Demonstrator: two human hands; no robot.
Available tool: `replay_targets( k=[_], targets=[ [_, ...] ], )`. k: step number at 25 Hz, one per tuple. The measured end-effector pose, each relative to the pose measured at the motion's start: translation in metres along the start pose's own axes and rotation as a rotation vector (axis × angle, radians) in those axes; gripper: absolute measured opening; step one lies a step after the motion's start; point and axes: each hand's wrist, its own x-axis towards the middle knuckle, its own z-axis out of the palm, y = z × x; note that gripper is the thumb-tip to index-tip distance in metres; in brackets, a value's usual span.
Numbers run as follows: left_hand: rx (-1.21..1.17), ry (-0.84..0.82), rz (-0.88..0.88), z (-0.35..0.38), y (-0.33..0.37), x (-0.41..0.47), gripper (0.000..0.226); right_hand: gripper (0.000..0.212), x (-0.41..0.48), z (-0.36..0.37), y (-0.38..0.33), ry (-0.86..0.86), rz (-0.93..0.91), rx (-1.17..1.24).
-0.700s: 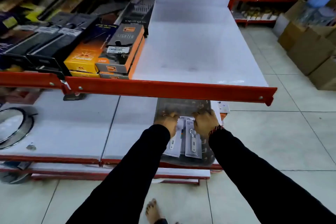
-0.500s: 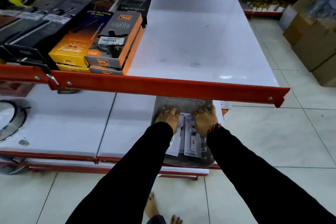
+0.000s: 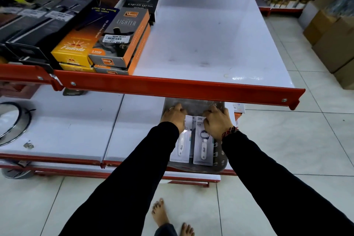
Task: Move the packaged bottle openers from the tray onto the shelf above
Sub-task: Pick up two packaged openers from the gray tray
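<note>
Fingers of my left hand and right hand curl down onto the packaged bottle openers; whether they grip is unclear. Packs lie in the grey tray, below the red-edged shelf.

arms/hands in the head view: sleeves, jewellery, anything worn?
Both arms wear long black sleeves down to the wrists. The left hand is bare apart from a thin ring on one finger. The right hand is bare, with a red and dark braided thread band at the wrist. No gloves.
</note>
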Motion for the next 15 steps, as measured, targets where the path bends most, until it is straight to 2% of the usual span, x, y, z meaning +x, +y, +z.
replay_targets(
  k=[3,6,15],
  targets=[
    [-0.135,-0.031,0.034,-0.02,0.002,-0.013,0.035,0.036,-0.014,-0.02,0.0,-0.029,0.008,0.193],
    [-0.243,-0.036,0.02,-0.031,0.003,-0.034,0.03,0.031,-0.035,-0.034,-0.003,-0.009,-0.007,0.241],
    [-0.377,0.319,0.045,-0.082,0.001,-0.138,0.03,0.036,-0.116,-0.094,-0.036,0.304,-0.09,0.222]
  ],
)
